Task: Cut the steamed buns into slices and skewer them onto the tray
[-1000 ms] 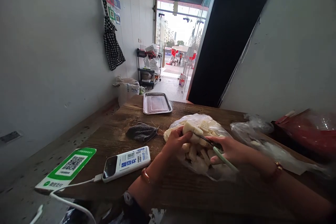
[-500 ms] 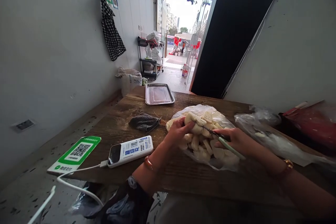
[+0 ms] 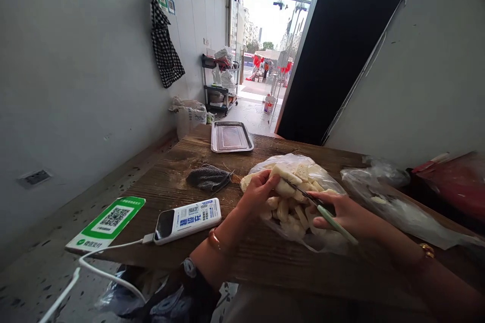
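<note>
My left hand [image 3: 261, 186] is closed on a pale, bread-like piece [image 3: 286, 189], holding it above an open clear plastic bag [image 3: 261, 162]. In my right hand [image 3: 337, 209] is a knife [image 3: 335, 223] with a light green handle and a thin dark blade. The blade lies against the held piece; how deep it sits in it I cannot tell. Many more pale chunks [image 3: 293, 219] of different shapes fill the bag under both hands.
On the wooden table [image 3: 170, 161] are a metal tray [image 3: 232, 137], a dark grey cloth [image 3: 209, 177], a white power bank [image 3: 188, 219] with a cable, and a green QR-code card [image 3: 108, 224]. Another plastic bag [image 3: 382, 197] lies at right. A cart [image 3: 222, 83] stands near the doorway.
The held piece has turned in my left hand and shows a broader flat face. My right hand with the knife has shifted slightly down and right. The view has moved a little.
</note>
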Motion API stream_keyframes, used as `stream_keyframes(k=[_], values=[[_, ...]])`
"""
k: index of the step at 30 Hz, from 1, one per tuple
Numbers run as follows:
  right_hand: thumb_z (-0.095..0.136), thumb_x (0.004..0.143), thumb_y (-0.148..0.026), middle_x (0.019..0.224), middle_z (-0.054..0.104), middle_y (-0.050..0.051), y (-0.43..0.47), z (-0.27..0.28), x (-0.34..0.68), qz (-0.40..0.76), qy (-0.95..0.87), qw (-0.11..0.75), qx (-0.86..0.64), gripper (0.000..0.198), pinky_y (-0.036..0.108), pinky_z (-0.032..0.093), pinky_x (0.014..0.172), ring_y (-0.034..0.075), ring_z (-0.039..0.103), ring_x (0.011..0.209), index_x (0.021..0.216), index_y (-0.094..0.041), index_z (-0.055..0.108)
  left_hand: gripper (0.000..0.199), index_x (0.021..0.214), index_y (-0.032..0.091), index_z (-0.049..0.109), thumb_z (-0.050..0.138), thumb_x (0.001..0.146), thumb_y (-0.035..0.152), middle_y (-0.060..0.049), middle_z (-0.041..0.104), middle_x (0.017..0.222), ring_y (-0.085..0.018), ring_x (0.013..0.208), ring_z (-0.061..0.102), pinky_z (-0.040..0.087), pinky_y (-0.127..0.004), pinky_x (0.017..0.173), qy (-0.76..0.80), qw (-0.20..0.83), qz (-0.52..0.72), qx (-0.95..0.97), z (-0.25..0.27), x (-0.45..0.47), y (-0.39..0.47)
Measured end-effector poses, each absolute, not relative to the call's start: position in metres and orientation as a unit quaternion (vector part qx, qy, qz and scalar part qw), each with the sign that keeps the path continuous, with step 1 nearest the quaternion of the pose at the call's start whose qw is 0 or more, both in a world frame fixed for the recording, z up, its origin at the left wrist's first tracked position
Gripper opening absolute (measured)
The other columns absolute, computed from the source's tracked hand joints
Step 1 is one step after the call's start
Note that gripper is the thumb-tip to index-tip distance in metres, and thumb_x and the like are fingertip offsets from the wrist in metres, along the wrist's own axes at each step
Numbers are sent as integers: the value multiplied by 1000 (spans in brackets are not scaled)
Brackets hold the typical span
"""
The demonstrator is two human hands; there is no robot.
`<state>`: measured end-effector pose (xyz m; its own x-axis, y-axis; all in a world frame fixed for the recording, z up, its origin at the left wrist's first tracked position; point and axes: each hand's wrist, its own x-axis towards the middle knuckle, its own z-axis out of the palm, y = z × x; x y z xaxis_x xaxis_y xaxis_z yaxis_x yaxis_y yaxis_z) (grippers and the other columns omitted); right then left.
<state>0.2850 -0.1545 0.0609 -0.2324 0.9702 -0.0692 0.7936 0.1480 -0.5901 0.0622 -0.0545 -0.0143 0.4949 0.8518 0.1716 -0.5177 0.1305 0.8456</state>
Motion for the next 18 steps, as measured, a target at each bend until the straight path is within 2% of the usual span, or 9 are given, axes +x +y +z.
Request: stream_keyframes(k=[5, 11, 18], values=[[71, 78, -64, 121, 75, 16, -155, 60, 285, 337, -722, 169, -580, 85, 50, 54, 98, 37, 69, 112, 145, -12, 58, 51, 103, 13, 69, 78, 77, 56, -7, 71, 94, -20, 85, 66, 57, -33, 77, 188, 719, 463, 483, -13, 62, -57], [79, 67, -61, 129, 71, 17, -144, 58, 281, 236, -738, 142, -616, 84, 53, 50, 101, 42, 64, 118, 138, -16, 66, 51, 102, 14, 72, 79, 74, 57, -4, 70, 87, -19, 82, 63, 53, -28, 71, 235, 637, 455, 576, -10, 61, -56], [75, 76, -53, 112, 79, 12, -139, 53, 274, 206, -763, 135, -598, 69, 45, 56, 88, 35, 71, 101, 135, -18, 67, 49, 99, 15, 74, 74, 76, 59, -5, 70, 88, -20, 84, 62, 53, -28, 72, 246, 605, 452, 607, -14, 60, -51]])
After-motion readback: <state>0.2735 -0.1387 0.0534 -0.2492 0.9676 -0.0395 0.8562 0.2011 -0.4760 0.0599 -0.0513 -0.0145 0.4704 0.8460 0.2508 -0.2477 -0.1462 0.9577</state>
